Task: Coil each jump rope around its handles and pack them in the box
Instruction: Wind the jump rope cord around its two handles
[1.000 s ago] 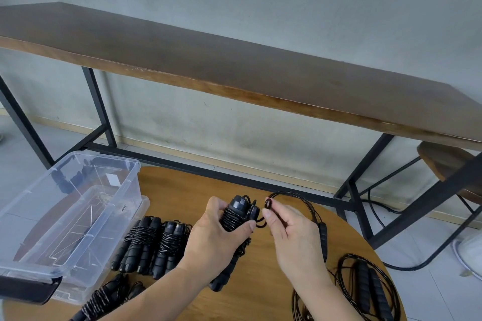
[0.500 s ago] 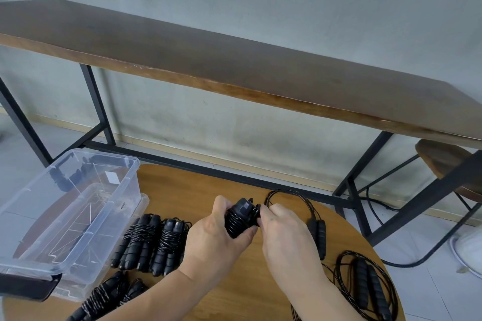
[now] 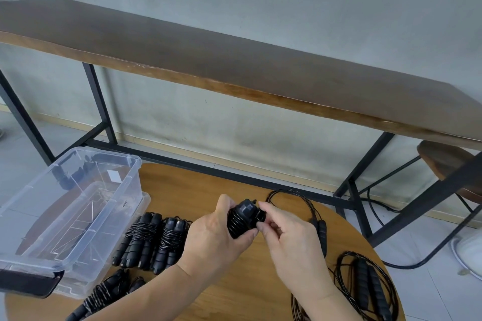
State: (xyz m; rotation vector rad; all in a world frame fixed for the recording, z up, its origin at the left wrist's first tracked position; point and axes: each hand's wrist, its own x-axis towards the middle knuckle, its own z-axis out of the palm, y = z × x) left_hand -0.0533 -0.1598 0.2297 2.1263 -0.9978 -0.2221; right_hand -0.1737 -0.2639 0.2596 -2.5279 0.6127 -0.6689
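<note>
My left hand (image 3: 216,240) grips a black jump rope bundle (image 3: 241,219), its cord wound round the two handles, held end-on above the round wooden table (image 3: 182,190). My right hand (image 3: 289,240) pinches the cord's end at the bundle's right side. Two coiled ropes (image 3: 154,240) lie side by side to the left of my hands, and another coiled rope (image 3: 104,294) lies at the front left. The clear plastic box (image 3: 70,206) stands at the table's left with nothing in it.
Uncoiled black ropes (image 3: 365,286) lie in loose loops at the table's right, one loop (image 3: 300,203) reaching behind my right hand. The box rests on its lid. A long dark wooden bench (image 3: 234,60) on black legs stands beyond, with a stool (image 3: 443,161) at right.
The bundle has tipped from upright to end-on toward me. The loose loop my right hand held has been drawn tight against the bundle, and both hands have closed in together.
</note>
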